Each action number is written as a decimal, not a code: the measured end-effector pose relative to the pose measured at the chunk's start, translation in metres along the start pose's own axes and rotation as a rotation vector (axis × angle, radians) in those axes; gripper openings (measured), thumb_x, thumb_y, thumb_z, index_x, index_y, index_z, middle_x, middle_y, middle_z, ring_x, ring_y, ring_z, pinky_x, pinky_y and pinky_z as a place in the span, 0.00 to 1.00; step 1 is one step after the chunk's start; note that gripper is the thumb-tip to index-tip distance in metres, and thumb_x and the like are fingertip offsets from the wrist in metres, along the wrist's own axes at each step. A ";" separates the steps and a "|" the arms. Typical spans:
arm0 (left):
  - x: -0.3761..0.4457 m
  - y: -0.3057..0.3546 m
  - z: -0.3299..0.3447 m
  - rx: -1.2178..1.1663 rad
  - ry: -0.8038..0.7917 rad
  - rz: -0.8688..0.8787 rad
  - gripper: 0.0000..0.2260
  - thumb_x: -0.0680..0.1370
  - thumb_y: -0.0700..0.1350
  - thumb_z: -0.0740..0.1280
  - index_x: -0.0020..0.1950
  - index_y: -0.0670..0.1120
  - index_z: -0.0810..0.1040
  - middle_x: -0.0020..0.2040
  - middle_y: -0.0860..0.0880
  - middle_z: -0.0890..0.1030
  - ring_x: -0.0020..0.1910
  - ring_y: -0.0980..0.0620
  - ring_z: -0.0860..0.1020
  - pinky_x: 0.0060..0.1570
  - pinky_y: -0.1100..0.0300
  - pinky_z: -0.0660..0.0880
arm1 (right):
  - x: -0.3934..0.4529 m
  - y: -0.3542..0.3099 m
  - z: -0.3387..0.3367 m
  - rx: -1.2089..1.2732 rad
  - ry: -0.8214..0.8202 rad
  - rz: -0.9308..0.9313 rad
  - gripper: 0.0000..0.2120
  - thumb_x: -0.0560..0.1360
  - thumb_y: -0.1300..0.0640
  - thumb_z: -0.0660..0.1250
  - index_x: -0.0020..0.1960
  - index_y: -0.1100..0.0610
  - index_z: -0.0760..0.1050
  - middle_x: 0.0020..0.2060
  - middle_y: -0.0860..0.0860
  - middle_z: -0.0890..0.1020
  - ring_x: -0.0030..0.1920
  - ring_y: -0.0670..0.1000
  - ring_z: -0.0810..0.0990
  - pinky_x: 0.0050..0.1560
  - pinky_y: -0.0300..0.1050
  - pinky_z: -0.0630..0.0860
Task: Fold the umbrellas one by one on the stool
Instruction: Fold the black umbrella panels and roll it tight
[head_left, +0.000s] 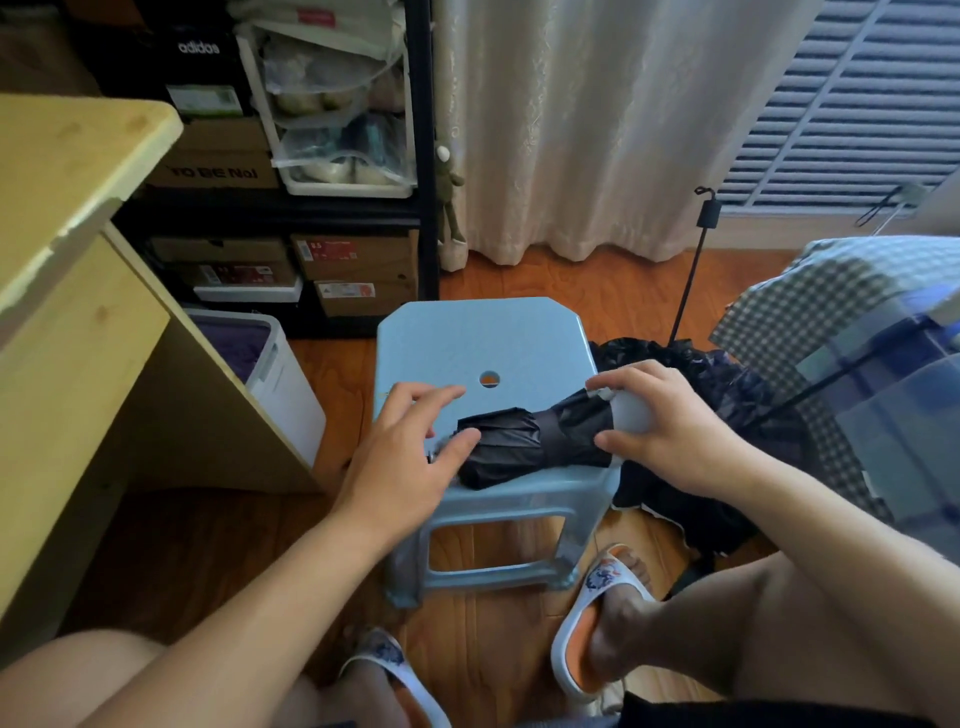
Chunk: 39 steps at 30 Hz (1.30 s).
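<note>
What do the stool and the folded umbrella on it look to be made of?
Stool: likely moulded plastic, pale blue, smooth with a soft sheen. Folded umbrella: thin dark synthetic-looking fabric, creased into pleats; its handle end looks like pale matte plastic.

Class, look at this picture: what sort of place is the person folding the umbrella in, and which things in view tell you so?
Most likely a bedroom or a home storage corner. A black shelf rack holds stacked shoe boxes, a pale curtain hangs to the wooden floor, and checked bedding lies at the right.
</note>
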<state>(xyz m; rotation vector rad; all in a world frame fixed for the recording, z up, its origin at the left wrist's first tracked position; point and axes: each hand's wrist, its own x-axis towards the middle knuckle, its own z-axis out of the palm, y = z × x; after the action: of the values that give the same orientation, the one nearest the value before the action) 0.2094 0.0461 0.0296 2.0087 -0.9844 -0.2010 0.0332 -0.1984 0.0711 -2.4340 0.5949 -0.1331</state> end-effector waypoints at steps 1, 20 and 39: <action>0.003 0.001 0.003 0.027 -0.007 -0.014 0.20 0.79 0.60 0.67 0.70 0.56 0.77 0.56 0.61 0.69 0.47 0.58 0.74 0.50 0.56 0.77 | 0.002 -0.001 0.001 -0.008 0.022 -0.043 0.21 0.73 0.55 0.78 0.64 0.44 0.78 0.59 0.43 0.73 0.66 0.50 0.66 0.67 0.47 0.63; -0.017 0.002 0.018 0.468 -0.014 0.480 0.19 0.77 0.44 0.72 0.69 0.46 0.80 0.55 0.46 0.80 0.51 0.46 0.76 0.47 0.51 0.81 | -0.025 0.006 0.003 -0.586 0.297 -0.704 0.08 0.78 0.71 0.67 0.51 0.62 0.82 0.46 0.55 0.80 0.45 0.58 0.78 0.42 0.48 0.79; -0.028 0.011 0.023 0.394 -0.034 0.472 0.17 0.71 0.32 0.76 0.55 0.48 0.84 0.49 0.49 0.75 0.50 0.45 0.73 0.33 0.53 0.77 | -0.033 -0.008 0.007 -0.575 0.099 -0.566 0.13 0.78 0.52 0.71 0.60 0.58 0.80 0.58 0.54 0.78 0.54 0.58 0.77 0.48 0.55 0.82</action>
<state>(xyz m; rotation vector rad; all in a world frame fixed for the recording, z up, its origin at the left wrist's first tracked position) 0.1731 0.0482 0.0174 2.0476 -1.5827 0.2343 0.0084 -0.1742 0.0714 -3.1150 -0.0562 -0.3554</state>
